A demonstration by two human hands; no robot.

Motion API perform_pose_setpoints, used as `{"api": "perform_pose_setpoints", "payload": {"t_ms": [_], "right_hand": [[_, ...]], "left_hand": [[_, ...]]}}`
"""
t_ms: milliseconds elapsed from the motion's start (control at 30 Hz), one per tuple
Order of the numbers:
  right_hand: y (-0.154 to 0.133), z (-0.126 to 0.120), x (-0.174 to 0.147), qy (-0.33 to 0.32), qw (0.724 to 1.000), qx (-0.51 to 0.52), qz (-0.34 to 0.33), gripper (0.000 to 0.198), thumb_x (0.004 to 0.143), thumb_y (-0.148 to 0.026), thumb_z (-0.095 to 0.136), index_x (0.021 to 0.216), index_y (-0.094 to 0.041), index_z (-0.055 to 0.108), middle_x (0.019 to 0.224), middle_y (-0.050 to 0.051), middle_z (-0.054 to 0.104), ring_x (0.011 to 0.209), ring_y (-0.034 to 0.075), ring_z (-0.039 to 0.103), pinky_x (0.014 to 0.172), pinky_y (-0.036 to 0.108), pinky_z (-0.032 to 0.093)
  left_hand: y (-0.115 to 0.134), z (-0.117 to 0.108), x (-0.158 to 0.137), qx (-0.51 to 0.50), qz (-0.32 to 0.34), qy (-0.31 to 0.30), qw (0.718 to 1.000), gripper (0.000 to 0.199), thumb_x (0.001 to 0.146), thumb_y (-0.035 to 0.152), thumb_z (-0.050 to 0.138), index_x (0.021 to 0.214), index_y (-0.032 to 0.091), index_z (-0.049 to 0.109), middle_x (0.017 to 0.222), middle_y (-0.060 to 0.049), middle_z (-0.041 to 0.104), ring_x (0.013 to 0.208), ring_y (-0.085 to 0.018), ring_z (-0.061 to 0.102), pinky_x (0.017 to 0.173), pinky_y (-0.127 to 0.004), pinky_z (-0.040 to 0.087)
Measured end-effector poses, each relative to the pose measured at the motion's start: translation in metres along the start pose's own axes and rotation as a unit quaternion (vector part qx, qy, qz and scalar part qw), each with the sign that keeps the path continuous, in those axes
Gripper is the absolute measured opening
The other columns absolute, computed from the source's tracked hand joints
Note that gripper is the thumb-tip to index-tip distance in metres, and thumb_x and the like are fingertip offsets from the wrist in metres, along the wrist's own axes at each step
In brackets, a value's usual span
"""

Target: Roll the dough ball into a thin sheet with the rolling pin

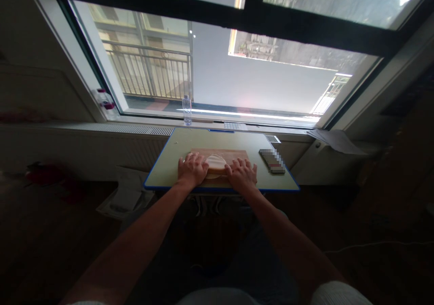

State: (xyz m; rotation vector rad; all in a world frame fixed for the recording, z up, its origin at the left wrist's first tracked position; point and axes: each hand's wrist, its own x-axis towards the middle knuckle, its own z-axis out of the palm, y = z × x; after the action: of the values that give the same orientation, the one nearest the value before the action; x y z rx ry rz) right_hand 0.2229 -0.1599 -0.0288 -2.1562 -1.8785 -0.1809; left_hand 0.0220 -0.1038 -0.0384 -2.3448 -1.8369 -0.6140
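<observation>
At the centre of the frame, the left hand [193,169] and the right hand [242,173] lay over the two ends of a wooden rolling pin [217,171], whose middle showed between the thumbs. The fingers were spread forward and slightly bent over the wood — whether they also curled beneath it I could not tell, since the hands hid both ends. The pin crossed a thin round of dough [216,161]; most of the pale disc showed above it, and a narrow strip showed below.

The dough rested on a wooden board [239,154], its far edge running straight above the hands. The board lay near the bottom edge of a pale table [164,169] rimmed in blue, so room on the near side was slim, and both forearms came in over that edge from the lower corners of the frame. More room opened toward the left — a wide stretch of pale surface reached the slanting rim — and another band ran along the top. On the right, a flat dark object [278,171], its face pixelated, lay well apart from the right hand and close to the right rim. Beyond the table's top edge, a clear bottle [186,111] stood upright by the window.
</observation>
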Motion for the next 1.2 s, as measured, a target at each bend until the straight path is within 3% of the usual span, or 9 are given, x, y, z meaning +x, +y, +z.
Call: {"api": "perform_pose_setpoints", "payload": {"t_ms": [133, 400, 667, 1000, 1200], "right_hand": [[0.000, 0.000, 0.000, 0.002, 1.000, 0.000, 0.002, 0.061, 0.112, -0.060, 0.033, 0.147, -0.022, 0.066, 0.161, 0.011, 0.057, 0.152, 0.038, 0.040, 0.127, 0.062, 0.023], [-0.002, -0.005, 0.007, -0.006, 1.000, -0.003, 0.005, 0.058, 0.112, -0.059, 0.034, 0.146, -0.026, 0.067, 0.161, 0.009, 0.057, 0.151, 0.037, 0.040, 0.125, 0.061, 0.025], [-0.002, -0.012, 0.017, -0.052, 0.999, -0.012, 0.004, 0.055, 0.111, -0.059, 0.035, 0.146, -0.031, 0.067, 0.162, 0.010, 0.055, 0.150, 0.037, 0.040, 0.122, 0.060, 0.030], [0.006, -0.001, 0.040, -0.062, 0.998, 0.014, 0.001, 0.054, 0.108, -0.061, 0.037, 0.145, -0.034, 0.066, 0.158, 0.008, 0.057, 0.146, 0.035, 0.044, 0.120, 0.061, 0.033], [0.008, 0.001, 0.057, -0.094, 0.995, 0.034, 0.021, 0.057, 0.104, -0.063, 0.043, 0.146, -0.032, 0.065, 0.160, 0.009, 0.056, 0.147, 0.036, 0.044, 0.121, 0.062, 0.030]], "left_hand": [[-0.001, 0.003, 0.001, 0.003, -0.002, -0.002, 1.000, 0.052, 0.104, 0.043, 0.038, 0.136, 0.024, 0.075, 0.158, -0.013, 0.061, 0.148, -0.033, 0.051, 0.119, -0.061, 0.038], [0.001, -0.001, 0.009, 0.010, -0.021, -0.036, 0.999, 0.049, 0.104, 0.046, 0.039, 0.136, 0.032, 0.074, 0.160, -0.008, 0.060, 0.147, -0.031, 0.050, 0.118, -0.056, 0.038], [0.004, -0.010, 0.020, 0.009, -0.038, -0.081, 0.996, 0.052, 0.104, 0.048, 0.038, 0.142, 0.033, 0.069, 0.166, -0.007, 0.053, 0.151, -0.032, 0.045, 0.120, -0.057, 0.036], [0.004, -0.006, 0.039, 0.003, -0.050, -0.113, 0.992, 0.052, 0.104, 0.048, 0.035, 0.145, 0.036, 0.065, 0.166, -0.006, 0.053, 0.151, -0.030, 0.043, 0.123, -0.056, 0.032], [0.000, -0.001, 0.055, 0.004, -0.054, -0.162, 0.985, 0.061, 0.102, 0.053, 0.032, 0.156, 0.036, 0.056, 0.173, -0.007, 0.043, 0.157, -0.033, 0.037, 0.125, -0.060, 0.029]]}}
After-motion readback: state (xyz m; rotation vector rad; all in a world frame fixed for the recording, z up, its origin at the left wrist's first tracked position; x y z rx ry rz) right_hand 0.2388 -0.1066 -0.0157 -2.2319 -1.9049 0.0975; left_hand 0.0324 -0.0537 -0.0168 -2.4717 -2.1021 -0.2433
